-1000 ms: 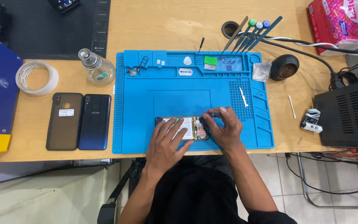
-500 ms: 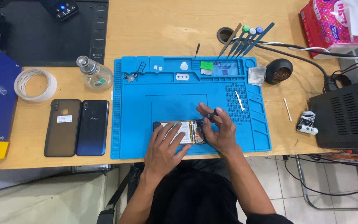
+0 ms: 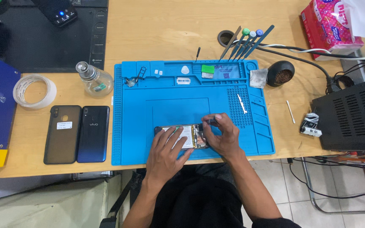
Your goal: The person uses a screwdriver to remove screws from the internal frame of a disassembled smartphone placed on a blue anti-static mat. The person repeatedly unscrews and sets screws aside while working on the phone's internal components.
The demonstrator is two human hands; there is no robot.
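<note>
I'm pinning the opened phone [image 3: 186, 136] flat w/ L hand [image 3: 167, 154], near front edge of blue mat [image 3: 148, 126] on bench. R hand [image 3: 221, 136] grip is pinching a small dark tool at phone's top-right corner. Next, I judge: steady fine pressure.

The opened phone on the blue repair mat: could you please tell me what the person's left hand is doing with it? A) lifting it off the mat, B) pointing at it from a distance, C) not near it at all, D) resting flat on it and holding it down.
D: the left hand lies spread flat over the opened phone, pressing it onto the blue repair mat, while the right hand works at its right end.
</note>
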